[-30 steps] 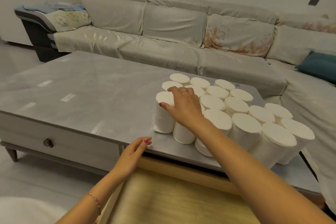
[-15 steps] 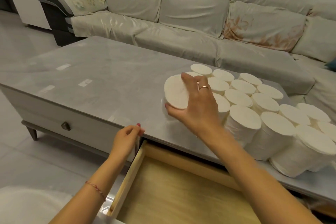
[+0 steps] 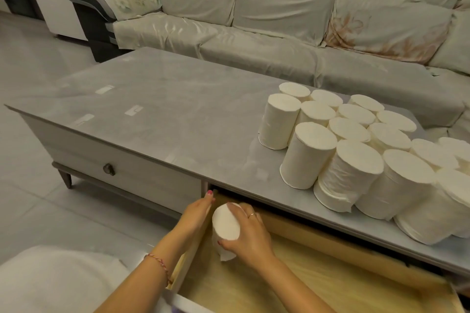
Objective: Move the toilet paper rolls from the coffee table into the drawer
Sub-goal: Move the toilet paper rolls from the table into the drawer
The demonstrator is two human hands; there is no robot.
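My right hand grips one white toilet paper roll from the right, holding it upright and slightly tilted in the far-left corner of the open wooden drawer. My left hand rests with straight fingers on the drawer's left side wall, beside the roll. Several more white rolls stand packed together on the right part of the grey coffee table.
A second, closed drawer with a round knob sits in the table's left front. A pale sofa runs behind the table. Tiled floor lies to the left; a white cushion or garment is at the bottom left.
My right hand lifted a roll off the table's near-left corner of the cluster and carried it down into the drawer. My left hand stayed at the drawer's left wall.
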